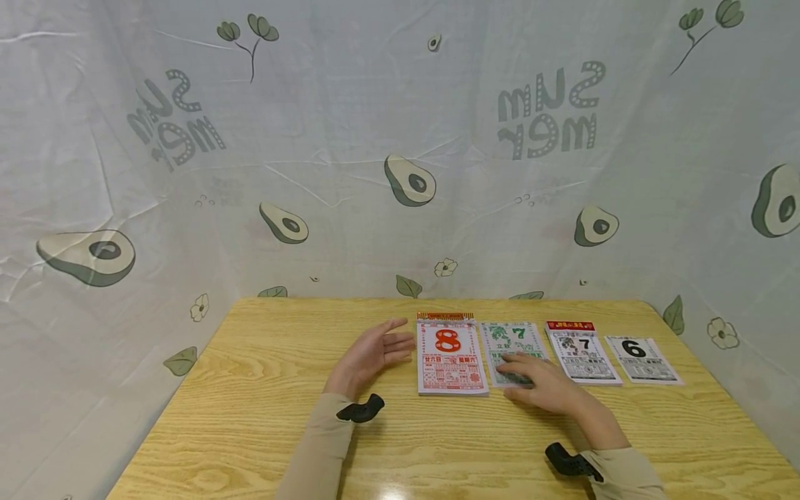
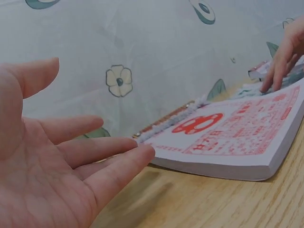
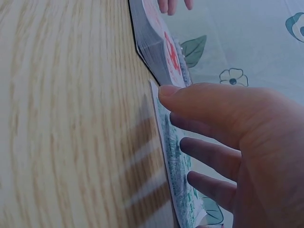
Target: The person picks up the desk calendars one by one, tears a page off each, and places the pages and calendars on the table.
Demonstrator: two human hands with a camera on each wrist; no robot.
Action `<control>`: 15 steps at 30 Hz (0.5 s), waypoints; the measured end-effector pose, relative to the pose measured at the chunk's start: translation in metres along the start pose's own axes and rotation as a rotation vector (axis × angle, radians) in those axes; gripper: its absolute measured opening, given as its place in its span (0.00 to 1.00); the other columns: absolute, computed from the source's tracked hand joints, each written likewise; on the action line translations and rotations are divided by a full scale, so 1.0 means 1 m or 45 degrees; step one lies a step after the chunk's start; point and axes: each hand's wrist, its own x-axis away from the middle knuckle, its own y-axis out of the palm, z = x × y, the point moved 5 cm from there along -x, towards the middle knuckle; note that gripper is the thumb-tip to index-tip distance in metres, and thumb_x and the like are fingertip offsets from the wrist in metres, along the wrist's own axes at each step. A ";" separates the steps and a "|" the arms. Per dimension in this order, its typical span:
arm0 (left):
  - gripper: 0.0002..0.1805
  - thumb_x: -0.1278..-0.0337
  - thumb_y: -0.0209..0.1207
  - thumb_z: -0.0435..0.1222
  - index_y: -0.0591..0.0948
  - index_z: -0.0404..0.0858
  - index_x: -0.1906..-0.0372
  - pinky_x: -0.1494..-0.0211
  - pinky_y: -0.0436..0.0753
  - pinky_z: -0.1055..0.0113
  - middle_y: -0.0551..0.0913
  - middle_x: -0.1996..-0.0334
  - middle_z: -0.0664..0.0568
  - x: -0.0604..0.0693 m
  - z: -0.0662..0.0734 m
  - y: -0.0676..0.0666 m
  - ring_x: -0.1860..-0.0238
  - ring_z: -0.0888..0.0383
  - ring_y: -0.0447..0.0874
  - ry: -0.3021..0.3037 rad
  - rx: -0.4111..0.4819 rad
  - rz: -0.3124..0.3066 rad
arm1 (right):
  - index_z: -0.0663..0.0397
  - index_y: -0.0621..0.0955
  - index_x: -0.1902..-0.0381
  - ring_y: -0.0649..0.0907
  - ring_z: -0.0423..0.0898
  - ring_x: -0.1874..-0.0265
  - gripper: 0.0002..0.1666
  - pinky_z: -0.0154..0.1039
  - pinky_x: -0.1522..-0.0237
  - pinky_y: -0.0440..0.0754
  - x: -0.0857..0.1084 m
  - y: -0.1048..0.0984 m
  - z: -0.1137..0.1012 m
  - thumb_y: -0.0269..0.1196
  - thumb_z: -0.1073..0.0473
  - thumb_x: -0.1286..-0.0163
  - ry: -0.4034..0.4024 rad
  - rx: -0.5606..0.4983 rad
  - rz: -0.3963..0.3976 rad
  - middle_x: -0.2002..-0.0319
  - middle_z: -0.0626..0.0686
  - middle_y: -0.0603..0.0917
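Note:
A thick tear-off calendar pad [image 1: 451,357] with a red 8 lies on the table, its torn paper edge showing under a gold and red header. My left hand [image 1: 373,351] is beside its left edge, palm turned toward it, fingers extended and holding nothing. Just right of the pad lies a loose calendar sheet [image 1: 498,340] printed in green with a 7. Over its lower part my right hand [image 1: 542,382] spreads its fingers; whether the fingertips touch the paper I cannot tell. The hand hides some of the sheet's print.
Farther right lies a smaller calendar pad [image 1: 584,357] with a red header and a black 7. Beside it is a loose sheet [image 1: 644,361] with a black 6. A printed curtain [image 1: 350,139] hangs behind the wooden table [image 1: 250,417] and along its sides.

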 end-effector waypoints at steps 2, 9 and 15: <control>0.33 0.25 0.43 0.52 0.58 0.38 0.25 0.35 0.75 0.56 0.66 0.31 0.33 0.002 0.003 0.001 0.31 0.41 0.68 0.006 0.011 -0.008 | 0.52 0.81 0.42 0.69 0.70 0.35 0.27 0.74 0.42 0.64 0.000 -0.002 -0.001 0.63 0.44 0.34 -0.015 -0.011 0.016 0.36 0.63 0.76; 0.34 0.23 0.38 0.49 0.52 0.32 0.24 0.29 0.67 0.51 0.58 0.29 0.27 0.008 0.016 0.005 0.27 0.35 0.58 0.108 -0.046 -0.101 | 0.54 0.80 0.42 0.70 0.71 0.36 0.27 0.71 0.42 0.67 0.000 -0.007 -0.004 0.63 0.46 0.33 -0.027 -0.011 0.015 0.36 0.65 0.75; 0.35 0.24 0.41 0.50 0.54 0.33 0.25 0.28 0.65 0.48 0.57 0.28 0.29 0.011 0.020 0.006 0.27 0.36 0.57 0.137 -0.071 -0.086 | 0.54 0.80 0.42 0.70 0.70 0.36 0.26 0.70 0.42 0.68 0.000 -0.014 -0.008 0.64 0.48 0.34 -0.024 0.010 0.063 0.36 0.65 0.74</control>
